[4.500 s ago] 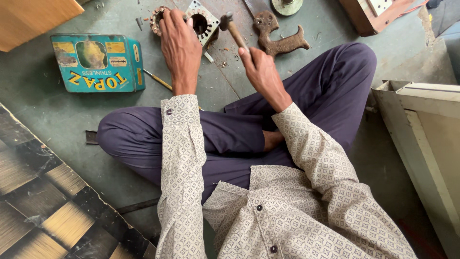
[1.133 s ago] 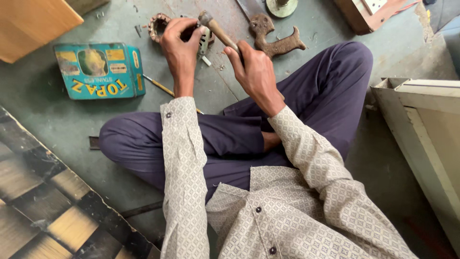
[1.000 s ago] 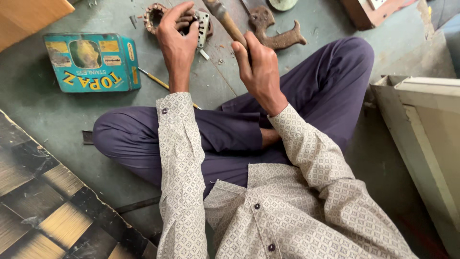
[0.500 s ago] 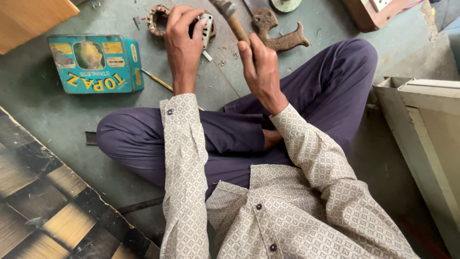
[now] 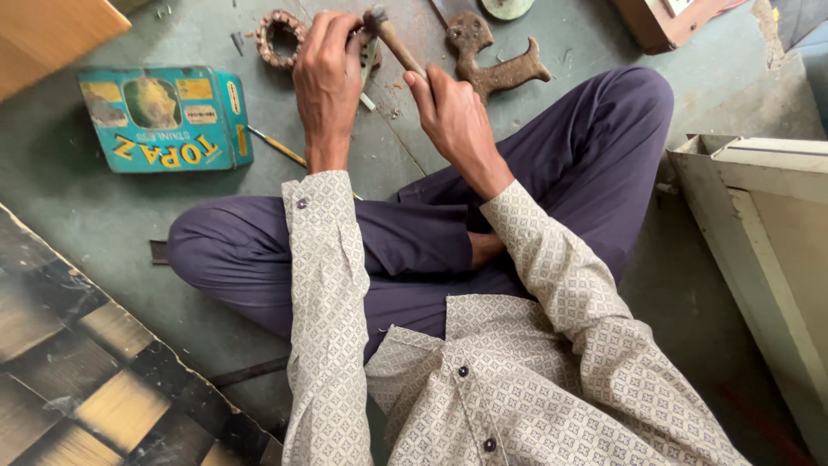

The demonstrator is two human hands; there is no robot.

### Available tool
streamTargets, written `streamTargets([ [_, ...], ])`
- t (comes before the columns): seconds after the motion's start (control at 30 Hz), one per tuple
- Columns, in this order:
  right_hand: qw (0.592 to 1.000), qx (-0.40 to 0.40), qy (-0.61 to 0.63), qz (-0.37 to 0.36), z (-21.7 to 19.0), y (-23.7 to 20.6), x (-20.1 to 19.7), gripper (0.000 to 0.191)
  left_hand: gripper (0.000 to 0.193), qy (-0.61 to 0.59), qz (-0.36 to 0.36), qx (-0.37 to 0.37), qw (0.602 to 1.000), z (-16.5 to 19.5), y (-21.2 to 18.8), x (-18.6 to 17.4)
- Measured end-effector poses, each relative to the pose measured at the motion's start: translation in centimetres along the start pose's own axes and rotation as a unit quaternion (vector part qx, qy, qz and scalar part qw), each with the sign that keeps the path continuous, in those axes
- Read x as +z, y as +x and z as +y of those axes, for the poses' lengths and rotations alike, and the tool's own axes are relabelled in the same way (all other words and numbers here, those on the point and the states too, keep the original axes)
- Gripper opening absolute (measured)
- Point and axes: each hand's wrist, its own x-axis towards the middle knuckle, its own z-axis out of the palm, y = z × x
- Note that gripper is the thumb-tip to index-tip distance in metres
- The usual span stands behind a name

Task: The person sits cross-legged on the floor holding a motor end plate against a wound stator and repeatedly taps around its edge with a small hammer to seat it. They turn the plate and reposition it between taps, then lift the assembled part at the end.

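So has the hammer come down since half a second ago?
Yes. The hammer head has dropped from above the rusty bracket onto the metal part under the left hand.

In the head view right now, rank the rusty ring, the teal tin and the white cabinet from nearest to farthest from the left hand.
1. Rusty ring: just left of the left hand.
2. Teal tin: farther left on the floor.
3. White cabinet: far right.

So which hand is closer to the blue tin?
The left. The left hand rests on the metal part on the floor, just right of the blue tin. The right hand grips the hammer farther right, beyond the left hand.
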Motion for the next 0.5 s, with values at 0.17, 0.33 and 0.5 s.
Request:
streamTargets([
  [0.17,0.999,-0.013,0.018,0.034,-0.1,-0.2,-0.2,0.037,0.013,-0.047,0.059,-0.008,0.997,0.4,0.3,-0.8],
  [0.33,1.0,-0.012,-0.006,0.0,-0.1,-0.3,-0.2,0.039,0.01,-0.174,0.151,-0.069,0.971,0.1,0.4,-1.0],
  [0.5,0.998,0.01,0.063,0.014,0.5,-0.3,-0.3,0.044,0.015,-0.289,0.154,-0.141,0.934,-1.0,0.2,-0.1],
])
